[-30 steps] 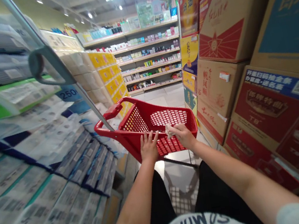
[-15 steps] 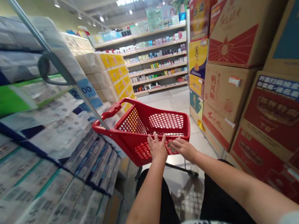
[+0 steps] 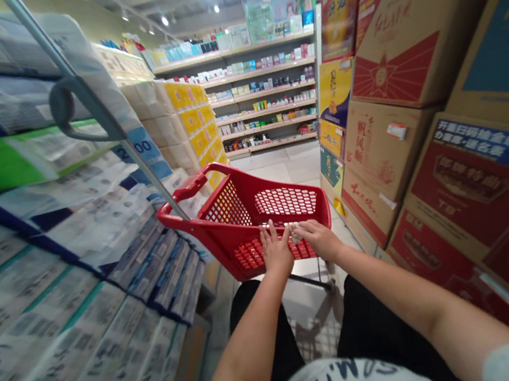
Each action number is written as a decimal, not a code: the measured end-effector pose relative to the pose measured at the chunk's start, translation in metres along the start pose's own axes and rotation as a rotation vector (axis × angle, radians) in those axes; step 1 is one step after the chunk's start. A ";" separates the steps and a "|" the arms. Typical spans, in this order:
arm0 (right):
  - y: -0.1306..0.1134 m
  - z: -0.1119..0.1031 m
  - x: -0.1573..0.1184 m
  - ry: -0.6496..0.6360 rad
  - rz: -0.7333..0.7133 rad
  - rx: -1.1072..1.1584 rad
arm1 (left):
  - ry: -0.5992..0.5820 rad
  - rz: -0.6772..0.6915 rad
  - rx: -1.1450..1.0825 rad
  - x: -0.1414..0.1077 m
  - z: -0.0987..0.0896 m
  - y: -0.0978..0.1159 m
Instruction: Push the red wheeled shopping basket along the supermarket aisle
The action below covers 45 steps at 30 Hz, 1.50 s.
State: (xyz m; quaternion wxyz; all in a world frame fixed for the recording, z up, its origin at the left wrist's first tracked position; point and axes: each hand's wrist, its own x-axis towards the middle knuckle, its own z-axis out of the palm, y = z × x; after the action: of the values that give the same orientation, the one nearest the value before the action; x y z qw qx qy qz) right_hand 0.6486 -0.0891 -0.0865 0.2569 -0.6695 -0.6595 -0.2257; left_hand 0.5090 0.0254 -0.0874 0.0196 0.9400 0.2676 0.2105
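A red plastic shopping cart point(image 3: 204, 238) stands sideways in front of my knees, its perforated basket facing me. My left hand point(image 3: 278, 253) lies over the near side of the basket, just below its rim, with the fingers stretched and spread. Close beside it, my right hand point(image 3: 324, 240) has its fingers bent together at the same rim. A small pale thing point(image 3: 295, 233) shows at those fingertips, too small to name. A grey metal pole with a hook-shaped grip point(image 3: 89, 107) rises from the cart's handle end and leans to the left.
Wrapped paper packs point(image 3: 50, 251) are stacked high on the left, with yellow-and-white packs point(image 3: 194, 119) beyond. Printed cardboard cartons point(image 3: 391, 76) form a wall on the right. Shelves of small cosmetics point(image 3: 262, 91) stand at the back, across a tiled floor point(image 3: 279, 160).
Both hands have shifted slightly right along the basket's near side. The cart's right end now reaches a little further right. My view has tipped down slightly.
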 end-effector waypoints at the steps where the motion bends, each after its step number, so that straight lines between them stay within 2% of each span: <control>1: 0.003 -0.004 -0.002 -0.014 0.025 0.032 | 0.001 0.013 -0.003 -0.001 0.000 0.004; 7: 0.013 -0.020 -0.016 -0.001 0.201 0.241 | 0.033 0.103 0.032 -0.003 0.006 0.014; 11: 0.007 -0.011 -0.027 0.070 0.209 0.116 | 0.067 0.260 0.092 0.000 0.012 0.014; 13: 0.003 -0.006 -0.033 0.064 0.135 0.025 | 0.064 0.325 0.110 0.002 0.013 0.012; 16: 0.003 -0.002 -0.042 -0.015 -0.074 -0.098 | 0.038 0.403 0.109 0.007 0.009 0.006; 18: 0.007 0.001 -0.049 -0.077 -0.158 -0.144 | 0.012 0.457 0.098 0.010 0.005 0.002; 23: 0.012 0.018 -0.066 -0.277 -0.240 -0.168 | -0.002 0.454 0.079 0.015 0.001 0.001; 27: 0.008 0.028 -0.069 -0.240 -0.172 -0.199 | 0.024 0.424 0.043 0.015 0.006 0.001; 31: 0.011 0.015 -0.066 -0.209 -0.211 -0.121 | 0.046 0.403 -0.010 0.013 0.008 -0.003; 33: 0.019 0.000 -0.064 -0.080 -0.135 -0.054 | 0.056 0.382 -0.030 0.011 0.008 -0.005; 36: 0.037 -0.021 -0.060 0.115 0.147 0.078 | 0.067 0.345 -0.046 0.009 0.010 -0.005; 38: 0.046 -0.030 -0.057 0.100 0.268 0.194 | 0.065 0.330 -0.047 0.009 0.011 -0.004; 40: 0.051 -0.033 -0.053 0.017 0.308 0.271 | 0.054 0.328 -0.043 0.010 0.012 -0.003; 42: 0.051 -0.033 -0.049 -0.040 0.327 0.283 | 0.048 0.324 -0.040 0.012 0.012 -0.003; 45: 0.040 -0.029 -0.047 -0.031 0.359 0.241 | 0.053 0.323 -0.043 0.015 0.012 -0.007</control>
State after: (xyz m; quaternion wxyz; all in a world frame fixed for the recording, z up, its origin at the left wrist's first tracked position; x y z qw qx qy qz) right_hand 0.6886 -0.1434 -0.0967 0.3607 -0.7440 -0.5559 -0.0855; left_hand 0.5219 0.0395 -0.0938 -0.0013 0.9643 0.1090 0.2414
